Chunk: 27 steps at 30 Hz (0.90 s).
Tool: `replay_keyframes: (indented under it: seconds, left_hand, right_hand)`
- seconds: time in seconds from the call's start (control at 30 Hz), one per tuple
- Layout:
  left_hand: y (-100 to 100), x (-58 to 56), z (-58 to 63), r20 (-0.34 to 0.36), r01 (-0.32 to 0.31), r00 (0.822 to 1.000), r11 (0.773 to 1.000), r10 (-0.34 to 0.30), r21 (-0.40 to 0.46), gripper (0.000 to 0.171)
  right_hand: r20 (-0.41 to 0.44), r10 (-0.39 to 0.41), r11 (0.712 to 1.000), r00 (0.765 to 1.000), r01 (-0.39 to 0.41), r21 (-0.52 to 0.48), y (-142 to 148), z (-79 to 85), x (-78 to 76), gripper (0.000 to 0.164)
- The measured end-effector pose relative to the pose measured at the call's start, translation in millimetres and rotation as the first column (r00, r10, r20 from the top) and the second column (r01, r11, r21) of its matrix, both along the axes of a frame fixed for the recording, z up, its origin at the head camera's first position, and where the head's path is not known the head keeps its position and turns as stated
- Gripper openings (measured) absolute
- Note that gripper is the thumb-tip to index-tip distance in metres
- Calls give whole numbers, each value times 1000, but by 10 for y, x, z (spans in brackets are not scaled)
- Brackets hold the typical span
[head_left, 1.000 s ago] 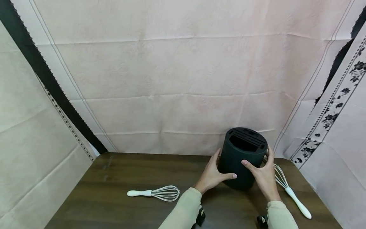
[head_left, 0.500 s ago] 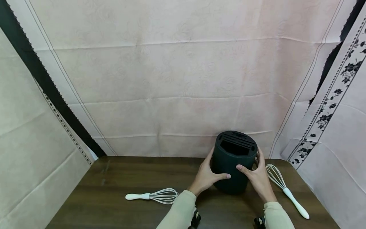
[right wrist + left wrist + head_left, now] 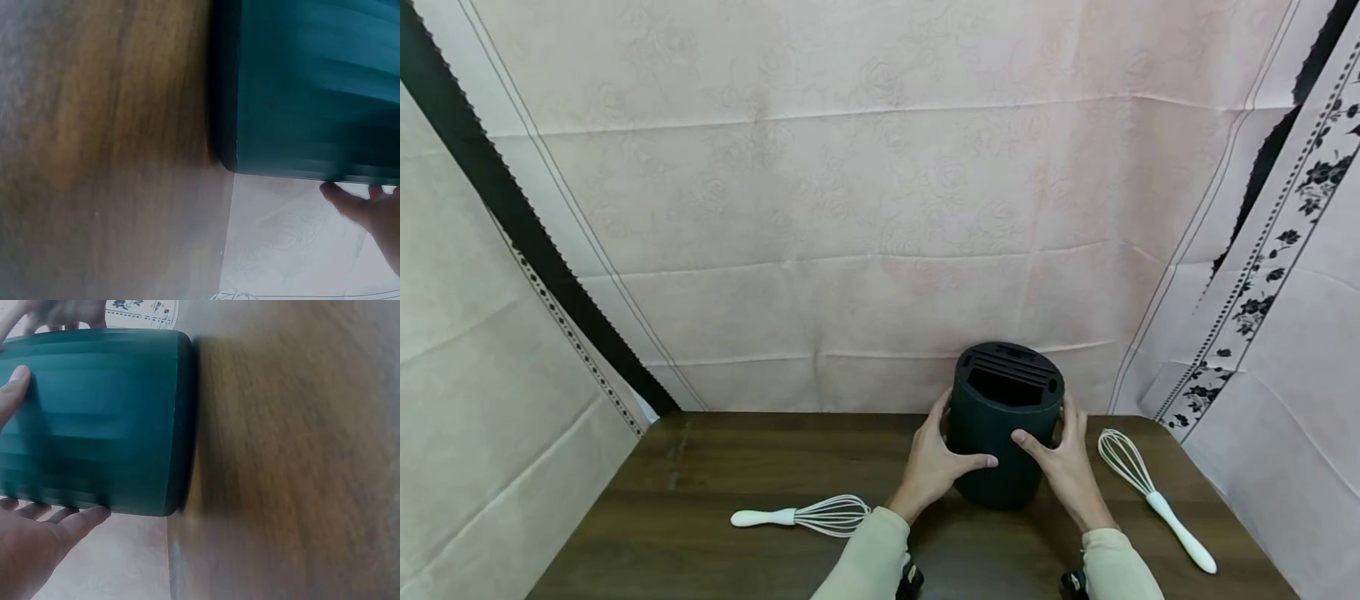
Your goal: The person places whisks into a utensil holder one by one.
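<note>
A dark green, round utensil holder [image 3: 985,427] with slots and a wide opening in its top stands upright towards the back of the wooden table. My left hand [image 3: 928,468] grips its left side, thumb across the front and fingers along the side. On the opposite side my right hand [image 3: 1069,473] grips it likewise, its thumb on the front. Some fingertips are hidden behind the holder. In the left wrist view the base of the holder [image 3: 112,425] lies close to the tabletop; whether it touches I cannot tell. The right wrist view shows the holder [image 3: 306,94] from its other side.
A white whisk [image 3: 805,516] lies left of my left forearm, handle pointing left. Another white whisk [image 3: 1157,502] lies slanted to the right of my right hand. Pale cloth [image 3: 880,208] hangs behind the brown table [image 3: 700,467] and along both sides.
Both hands have moved left with the utensil holder between them, widening the gap to the right whisk. The whisks stay where they were; the head view has shifted slightly.
</note>
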State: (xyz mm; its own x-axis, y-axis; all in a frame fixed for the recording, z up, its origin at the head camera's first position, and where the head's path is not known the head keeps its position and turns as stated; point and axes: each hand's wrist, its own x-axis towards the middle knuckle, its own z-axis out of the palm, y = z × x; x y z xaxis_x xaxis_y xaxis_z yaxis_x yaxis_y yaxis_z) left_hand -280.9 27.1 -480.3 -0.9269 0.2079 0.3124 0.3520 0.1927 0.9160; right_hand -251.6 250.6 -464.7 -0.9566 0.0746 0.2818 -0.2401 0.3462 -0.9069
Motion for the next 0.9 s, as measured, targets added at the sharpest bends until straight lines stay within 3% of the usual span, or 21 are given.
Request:
replay_keyframes:
  seconds: [0.13, 0.47, 0.9]
  left_hand:
    - [-14, 47, -5, -6, 13, 1000, 1000, -13, 10, 112]
    - [-165, 117, 67, -9, -7, 1000, 998, 7, 68, 106]
    - [-425, 100, 143, -4, -118, 993, 992, 119, 43, 107]
  right_hand:
    - [4, -33, 999, 999, 33, 26, 0, -32, 33, 109]
    - [-75, 52, 998, 996, -54, -30, -65, -39, 5, 95]
    - [-64, 120, 992, 991, -122, -34, -317, 49, -161, 89]
